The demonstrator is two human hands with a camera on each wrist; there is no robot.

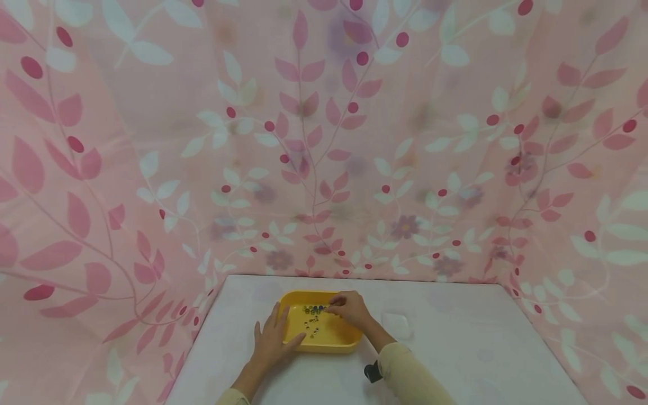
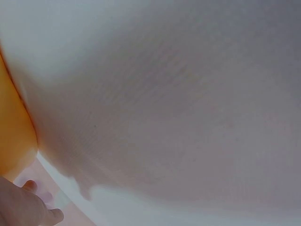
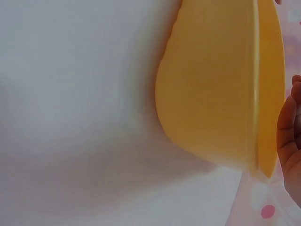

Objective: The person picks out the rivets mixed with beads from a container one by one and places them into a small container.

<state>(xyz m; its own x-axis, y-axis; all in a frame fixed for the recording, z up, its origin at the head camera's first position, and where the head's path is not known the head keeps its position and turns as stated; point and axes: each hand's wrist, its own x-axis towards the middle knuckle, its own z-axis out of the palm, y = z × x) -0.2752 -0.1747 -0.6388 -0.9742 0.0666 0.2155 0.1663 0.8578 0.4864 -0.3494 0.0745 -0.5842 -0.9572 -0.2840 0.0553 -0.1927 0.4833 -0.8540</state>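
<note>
Yellow plastic tray [image 1: 324,337], shallow, rounded-rectangular, set on white table [image 1: 455,349] near its front edge, left of centre. Long axis left to right across the table, open side up, level as far as can be told; no end that points anywhere.

Contents: small beads [image 1: 312,322], dark and mixed colours, a cluster near the far rim plus a loose scatter toward the middle. Single beads too small to count.

Left hand [image 1: 273,340]: fingers straight, spread, laid flat over the tray's left rim, steadying, grasping nothing.

Right hand [image 1: 350,308]: over the tray's far right part, fingers curled down to the bead cluster, apparently pinching at a bead; the bead itself too small to confirm.

Clear shallow dish [image 1: 397,325]: on the table just right of the tray, apart from it, no contents seen.

Progress, judged: early; beads all in the tray, none visible in the dish, picking out barely begun.

Surround: pink leaf-print cloth [image 1: 324,140] behind and at both sides.
</note>
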